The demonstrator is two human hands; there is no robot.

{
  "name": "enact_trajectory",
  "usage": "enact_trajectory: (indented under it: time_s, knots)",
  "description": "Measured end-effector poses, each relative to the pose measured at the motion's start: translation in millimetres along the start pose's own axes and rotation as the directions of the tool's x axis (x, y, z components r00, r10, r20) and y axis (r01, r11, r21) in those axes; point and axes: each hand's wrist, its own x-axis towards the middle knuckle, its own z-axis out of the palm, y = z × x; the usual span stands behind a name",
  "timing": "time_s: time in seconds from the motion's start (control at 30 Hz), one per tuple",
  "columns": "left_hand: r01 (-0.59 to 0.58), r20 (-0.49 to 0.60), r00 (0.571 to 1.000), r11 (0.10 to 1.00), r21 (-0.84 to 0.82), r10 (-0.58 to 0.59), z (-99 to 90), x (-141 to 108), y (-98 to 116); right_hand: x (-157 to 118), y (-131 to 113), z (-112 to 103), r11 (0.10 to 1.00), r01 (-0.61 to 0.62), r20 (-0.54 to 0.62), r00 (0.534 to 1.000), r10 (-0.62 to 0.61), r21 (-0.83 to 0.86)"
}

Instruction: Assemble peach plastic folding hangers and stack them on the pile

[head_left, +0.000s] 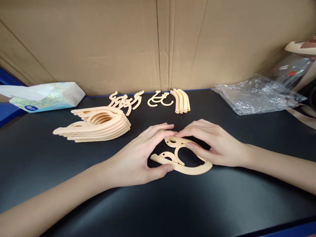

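Observation:
A beige plastic folding clothes hanger (192, 170) lies folded on the black table, with its curved hook between its two arms. My left hand (138, 156) spans its left end, the thumb against the near arm and the fingers by the far one. Over the far right part, my right hand (214, 141) grips with the thumb on the inner edge and the fingertips on the far side. The fingertips of both hands meet above the far arm and hide some of it.
A stack of folded hangers (98, 130) stands left. Behind are loose hooks (127, 102), two more hooks (161, 97) and several hanger arms (181, 100). A tissue pack (49, 97) lies far left, a clear plastic bag (256, 95) right. Cardboard (111, 42) walls the back.

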Motion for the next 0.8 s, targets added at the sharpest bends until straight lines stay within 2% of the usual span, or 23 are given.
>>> enact_trajectory:
  time_s: [0.13,0.27,0.63,0.73,0.8]
  knots:
    - [0.015,0.010,1.000,1.000,0.013,-0.016,-0.5,-0.2,1.5,-0.9,0.9,0.3,0.999,0.043,0.070,0.997,-0.044,0.015]
    - [0.013,0.010,1.000,1.000,0.025,-0.013,-0.5,-1.4,2.0,-0.4,1.4,1.1,0.998,0.066,0.083,0.994,-0.065,-0.004]
    - [-0.070,-0.012,0.997,0.988,0.140,0.073,4.6,-3.9,-2.6,0.9,-0.6,-0.4,0.999,0.014,-0.069,0.997,-0.016,-0.030]
    - [-0.055,-0.006,0.998,0.992,0.117,0.056,3.8,-2.5,-1.5,0.4,0.3,-0.2,0.999,-0.042,-0.109,0.993,0.041,-0.006]
    - [-0.045,-0.008,0.999,0.994,0.096,0.046,2.6,-1.2,0.0,0.4,0.9,-0.3,0.992,-0.117,-0.133,0.984,0.121,0.038]
